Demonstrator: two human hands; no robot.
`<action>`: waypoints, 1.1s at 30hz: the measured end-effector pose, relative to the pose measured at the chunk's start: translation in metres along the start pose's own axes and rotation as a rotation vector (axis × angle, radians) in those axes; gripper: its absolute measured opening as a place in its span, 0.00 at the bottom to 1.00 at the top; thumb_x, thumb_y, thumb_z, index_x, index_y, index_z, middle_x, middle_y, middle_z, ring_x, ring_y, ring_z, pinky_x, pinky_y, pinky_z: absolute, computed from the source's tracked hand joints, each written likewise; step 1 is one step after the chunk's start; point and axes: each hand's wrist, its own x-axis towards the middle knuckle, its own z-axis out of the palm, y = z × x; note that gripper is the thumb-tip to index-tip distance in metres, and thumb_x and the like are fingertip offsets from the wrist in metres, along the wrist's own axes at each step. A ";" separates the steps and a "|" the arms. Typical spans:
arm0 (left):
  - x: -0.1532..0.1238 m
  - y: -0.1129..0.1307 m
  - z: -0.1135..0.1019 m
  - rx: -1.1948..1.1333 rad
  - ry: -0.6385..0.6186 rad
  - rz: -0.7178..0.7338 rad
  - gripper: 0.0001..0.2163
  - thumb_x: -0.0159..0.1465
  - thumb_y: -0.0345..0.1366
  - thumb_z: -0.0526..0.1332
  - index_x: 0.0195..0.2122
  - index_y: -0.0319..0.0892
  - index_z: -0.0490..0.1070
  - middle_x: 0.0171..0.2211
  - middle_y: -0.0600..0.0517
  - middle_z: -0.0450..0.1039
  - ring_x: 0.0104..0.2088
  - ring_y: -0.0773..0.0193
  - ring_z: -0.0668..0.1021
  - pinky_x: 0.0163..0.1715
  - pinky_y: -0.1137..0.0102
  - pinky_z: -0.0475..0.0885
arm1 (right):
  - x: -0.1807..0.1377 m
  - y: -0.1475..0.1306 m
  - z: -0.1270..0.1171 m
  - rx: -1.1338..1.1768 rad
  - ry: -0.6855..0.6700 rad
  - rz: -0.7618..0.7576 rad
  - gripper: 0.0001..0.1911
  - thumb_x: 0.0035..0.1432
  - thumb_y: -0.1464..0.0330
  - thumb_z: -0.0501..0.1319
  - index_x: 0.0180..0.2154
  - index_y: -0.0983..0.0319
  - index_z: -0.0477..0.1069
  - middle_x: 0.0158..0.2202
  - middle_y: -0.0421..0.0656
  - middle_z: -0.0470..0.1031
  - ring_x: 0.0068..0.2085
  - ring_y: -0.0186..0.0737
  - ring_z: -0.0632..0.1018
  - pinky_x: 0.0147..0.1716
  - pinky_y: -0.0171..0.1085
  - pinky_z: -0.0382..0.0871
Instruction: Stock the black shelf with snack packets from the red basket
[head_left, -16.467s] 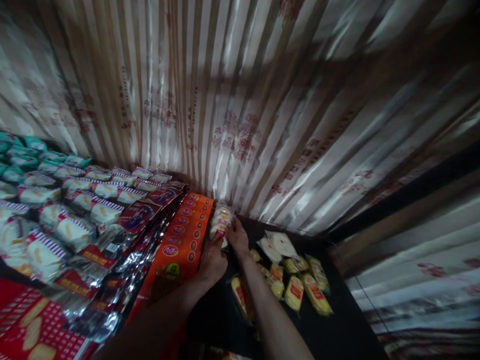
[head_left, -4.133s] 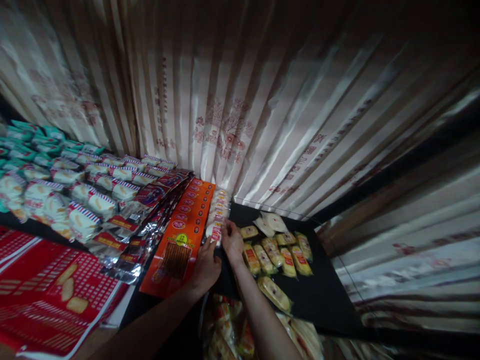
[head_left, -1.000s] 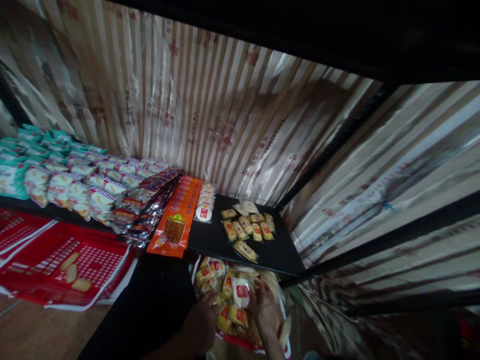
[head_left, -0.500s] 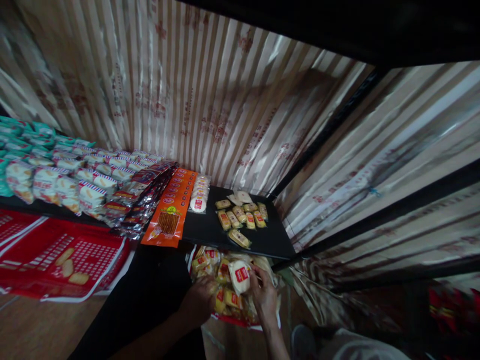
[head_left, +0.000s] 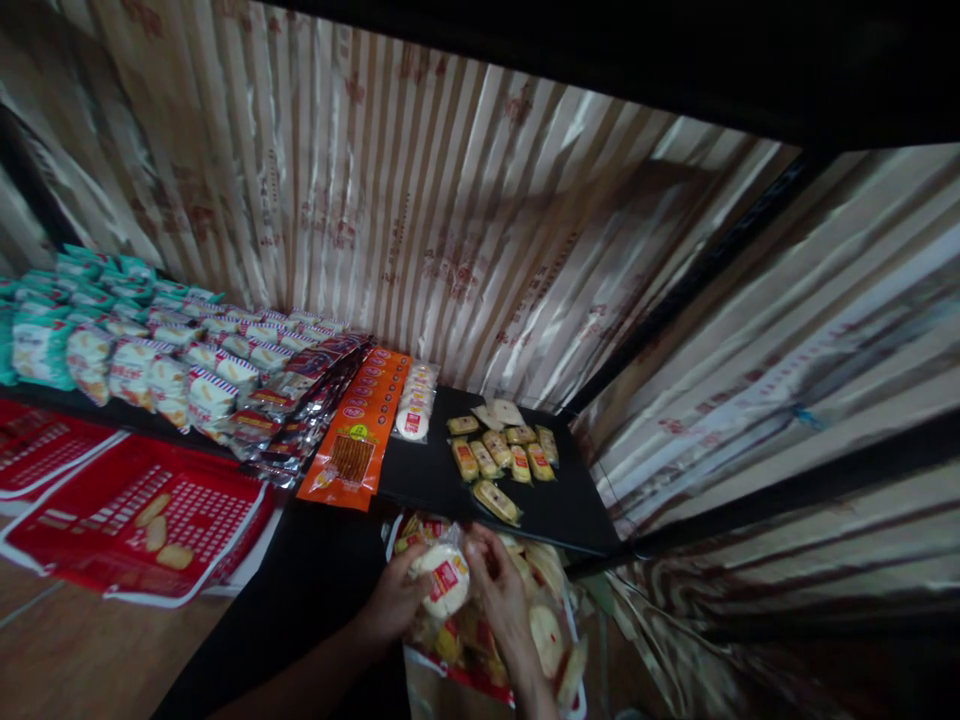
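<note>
Rice-cracker packet (head_left: 444, 583), round and white with a red label, is being held between both hands just above an open bag of mixed snacks (head_left: 517, 640) at the bottom of the view. The left hand (head_left: 390, 600) is cupping the packet's left edge with its fingers curled round it; the right hand (head_left: 501, 590) is closing on the right edge, thumb over the top face. Both hands are partly closed on this one packet.

Judging by its look, the packet is light, its film wrapper slippery and crinkly, and the cracker inside brittle; gripping at the wrapper's edges or sealed ends rather than pressing on the flat face seems safest. The flat face is pointing up toward the camera. The disc has no marked long axis; whether the label is running crosswise cannot be told.

Farther off, a black shelf (head_left: 570, 515) is carrying yellow snack bars (head_left: 499, 458), a row of matching rice-cracker packets (head_left: 415, 400) and an orange pouch (head_left: 360, 440).
</note>
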 end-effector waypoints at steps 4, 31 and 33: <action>-0.005 0.002 -0.005 0.008 -0.051 -0.019 0.17 0.48 0.40 0.63 0.37 0.38 0.72 0.31 0.51 0.76 0.32 0.62 0.75 0.35 0.70 0.68 | 0.007 0.000 0.005 0.082 -0.067 0.066 0.18 0.47 0.53 0.63 0.26 0.63 0.73 0.23 0.40 0.73 0.26 0.36 0.72 0.26 0.33 0.67; 0.042 0.058 -0.013 -0.092 0.296 -0.011 0.23 0.54 0.41 0.61 0.49 0.37 0.64 0.32 0.50 0.74 0.25 0.68 0.74 0.26 0.74 0.69 | 0.050 -0.011 0.057 0.546 -0.070 0.313 0.26 0.40 0.57 0.70 0.42 0.60 0.71 0.34 0.42 0.78 0.33 0.39 0.77 0.35 0.36 0.71; 0.044 0.053 -0.016 0.019 0.388 0.050 0.24 0.54 0.37 0.59 0.53 0.36 0.60 0.41 0.45 0.73 0.31 0.66 0.76 0.35 0.71 0.71 | 0.064 -0.009 0.060 0.514 -0.036 0.294 0.27 0.40 0.55 0.69 0.42 0.60 0.71 0.33 0.42 0.78 0.31 0.39 0.77 0.33 0.36 0.71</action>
